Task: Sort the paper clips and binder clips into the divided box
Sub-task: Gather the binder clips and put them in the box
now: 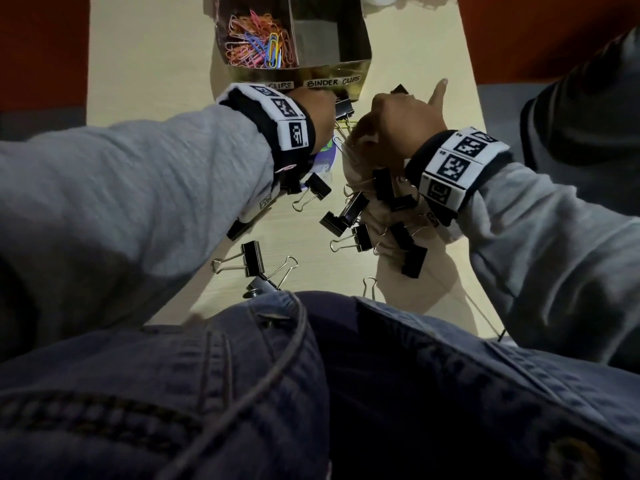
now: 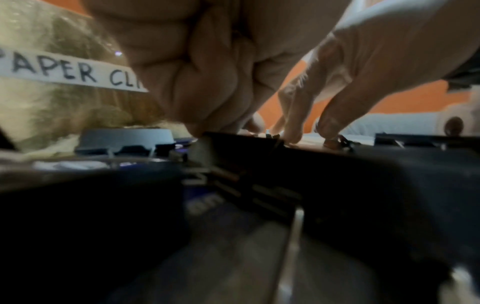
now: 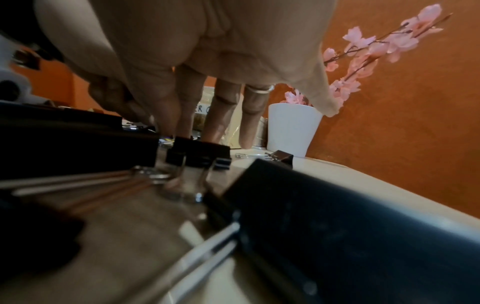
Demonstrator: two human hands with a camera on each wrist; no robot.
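Observation:
The gold divided box stands at the table's far side; coloured paper clips fill its left compartment, and the one labelled BINDER CLIPS shows nothing inside. My left hand is low in front of the box, fingers curled onto a black binder clip, whose edge meets the fingertips in the left wrist view. My right hand is beside it, fingers pointing down at the table, little finger raised. Its thumb and forefinger nearly meet; what lies between them is hidden. Yellow paper clips lie between both hands.
Several black binder clips lie scattered from the hands back to the table's near edge, some under both wrists. A white vase with pink flowers stands at the back right by an orange wall. A purple item lies under my left wrist.

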